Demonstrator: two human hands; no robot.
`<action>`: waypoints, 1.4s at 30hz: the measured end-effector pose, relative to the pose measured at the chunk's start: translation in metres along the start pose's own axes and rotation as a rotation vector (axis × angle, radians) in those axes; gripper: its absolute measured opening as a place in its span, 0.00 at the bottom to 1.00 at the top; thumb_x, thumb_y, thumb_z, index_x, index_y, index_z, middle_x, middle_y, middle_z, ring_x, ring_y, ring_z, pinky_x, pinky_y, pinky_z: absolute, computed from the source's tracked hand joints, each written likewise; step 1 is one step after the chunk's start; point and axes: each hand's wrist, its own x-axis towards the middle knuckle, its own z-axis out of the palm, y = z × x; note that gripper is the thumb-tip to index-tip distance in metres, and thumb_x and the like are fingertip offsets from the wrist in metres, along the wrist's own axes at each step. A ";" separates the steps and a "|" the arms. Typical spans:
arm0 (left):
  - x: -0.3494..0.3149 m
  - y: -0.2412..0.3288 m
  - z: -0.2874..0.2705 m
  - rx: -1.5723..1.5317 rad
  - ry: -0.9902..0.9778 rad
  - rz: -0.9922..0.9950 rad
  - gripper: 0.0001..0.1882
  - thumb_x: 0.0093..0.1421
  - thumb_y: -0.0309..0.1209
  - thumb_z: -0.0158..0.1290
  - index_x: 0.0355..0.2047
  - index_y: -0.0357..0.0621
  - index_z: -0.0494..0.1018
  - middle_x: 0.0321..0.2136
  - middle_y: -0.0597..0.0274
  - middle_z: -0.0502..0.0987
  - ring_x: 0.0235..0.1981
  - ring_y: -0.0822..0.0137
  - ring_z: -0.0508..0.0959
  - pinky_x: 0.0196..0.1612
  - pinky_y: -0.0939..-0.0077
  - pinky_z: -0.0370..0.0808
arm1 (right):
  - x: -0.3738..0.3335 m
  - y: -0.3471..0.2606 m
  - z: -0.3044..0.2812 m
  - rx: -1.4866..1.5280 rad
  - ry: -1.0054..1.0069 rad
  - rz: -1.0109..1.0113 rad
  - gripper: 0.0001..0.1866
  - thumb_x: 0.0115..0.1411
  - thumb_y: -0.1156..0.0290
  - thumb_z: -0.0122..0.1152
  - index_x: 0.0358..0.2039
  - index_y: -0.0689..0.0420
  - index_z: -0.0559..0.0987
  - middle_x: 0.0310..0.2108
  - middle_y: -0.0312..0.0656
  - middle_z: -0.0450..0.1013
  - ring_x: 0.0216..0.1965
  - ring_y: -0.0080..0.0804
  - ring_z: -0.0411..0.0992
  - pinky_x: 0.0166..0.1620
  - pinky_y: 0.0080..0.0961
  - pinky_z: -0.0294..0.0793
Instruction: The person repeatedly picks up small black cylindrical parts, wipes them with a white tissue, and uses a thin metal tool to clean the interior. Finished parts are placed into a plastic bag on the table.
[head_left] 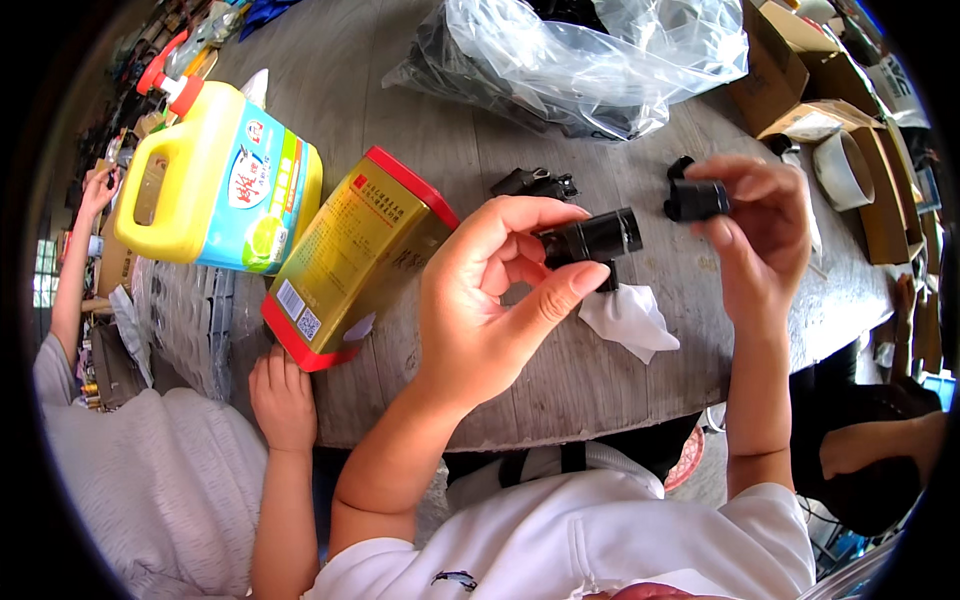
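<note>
My left hand point(470, 310) pinches a black cylindrical part point(605, 236) between thumb and fingers, its round end facing right. A small black piece sticks down beneath that part. Level with it on the right, my right hand point(765, 235) grips a shorter black cylindrical piece point(697, 200), which has a small knob at its upper left. The two pieces are apart, both held above the table. Behind my left hand, more black parts point(535, 184) lie on the wood. A crumpled white tissue point(632, 322) rests below the part in my left hand.
A yellow jug point(150, 225) with a red pump and a gold-and-red tin point(355, 250) stand at left. A clear plastic bag point(600, 85) holding dark items lies at the back. Cardboard boxes point(770, 75) and a white roll point(845, 172) occupy the right. Another person's hand point(283, 400) touches the table's left edge.
</note>
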 end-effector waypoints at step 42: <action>0.002 0.005 -0.005 0.253 -0.182 0.109 0.19 0.49 0.24 0.67 0.40 0.31 0.74 0.36 0.56 0.75 0.37 0.69 0.76 0.39 0.80 0.73 | -0.009 -0.014 0.009 -0.373 -0.334 0.051 0.20 0.46 0.64 0.75 0.31 0.63 0.76 0.29 0.43 0.77 0.28 0.33 0.75 0.34 0.23 0.73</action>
